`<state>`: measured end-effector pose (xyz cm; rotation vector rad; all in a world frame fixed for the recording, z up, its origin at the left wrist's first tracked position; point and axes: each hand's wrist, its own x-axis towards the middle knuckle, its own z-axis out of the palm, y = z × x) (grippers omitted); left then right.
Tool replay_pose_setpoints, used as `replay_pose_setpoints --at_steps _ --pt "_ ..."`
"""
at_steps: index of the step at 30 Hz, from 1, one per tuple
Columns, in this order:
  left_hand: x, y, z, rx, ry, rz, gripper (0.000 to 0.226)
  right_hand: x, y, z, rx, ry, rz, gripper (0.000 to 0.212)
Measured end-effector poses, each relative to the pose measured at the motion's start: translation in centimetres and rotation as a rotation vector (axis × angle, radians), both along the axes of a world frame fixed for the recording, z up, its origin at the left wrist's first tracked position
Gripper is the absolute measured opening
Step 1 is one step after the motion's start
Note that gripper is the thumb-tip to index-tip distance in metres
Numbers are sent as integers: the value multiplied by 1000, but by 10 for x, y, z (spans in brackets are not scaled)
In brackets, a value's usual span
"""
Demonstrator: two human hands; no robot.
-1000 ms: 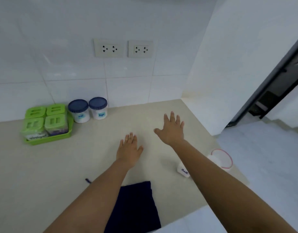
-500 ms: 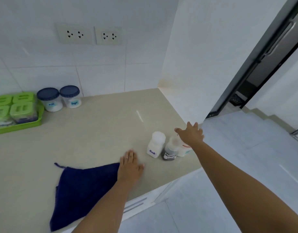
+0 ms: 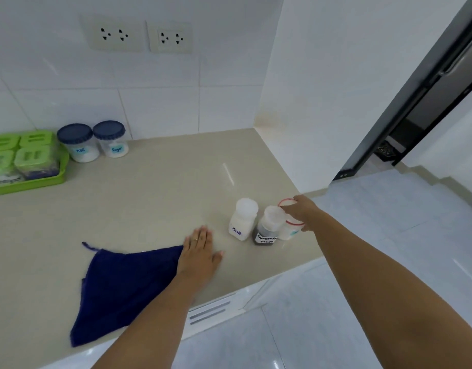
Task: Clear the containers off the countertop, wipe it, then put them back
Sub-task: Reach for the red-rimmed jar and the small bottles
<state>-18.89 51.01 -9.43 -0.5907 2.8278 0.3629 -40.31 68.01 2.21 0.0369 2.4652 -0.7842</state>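
The right hand (image 3: pixel 304 211) curls over the red-rimmed container (image 3: pixel 289 227) at the countertop (image 3: pixel 149 187) edge, beside bottles labelled "Salt" (image 3: pixel 241 221) and "Seasoning sauce" (image 3: pixel 268 227) — the left hand (image 3: pixel 200 253) lies flat, fingers together, on the blue cloth's (image 3: pixel 123 286) corner.

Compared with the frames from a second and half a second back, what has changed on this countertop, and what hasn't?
The right hand swung from mid-counter to the edge cluster and now closes over the red-rimmed container; whether it grips is unclear. The left hand drew back to rest flat by the blue cloth. The camera turned right. Unmoved: salt bottle, seasoning sauce bottle, blue-lidded jars, green tray.
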Motion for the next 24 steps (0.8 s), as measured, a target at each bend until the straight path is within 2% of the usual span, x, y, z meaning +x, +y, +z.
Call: replay_pose_setpoints --at_steps 2,6,10,24 --pt "-1 -2 3 -6 -7 -7 71 -2 1 1 17 -11 -33 72" --pt "-7 -19 11 8 4 34 67 -11 -7 13 124 94 -41 83" --pt "-12 -54 16 -23 -11 73 67 -21 -40 30 55 146 -70 82" --pt "-19 -228 23 -59 -13 232 66 -17 -260 28 -72 174 109 80"
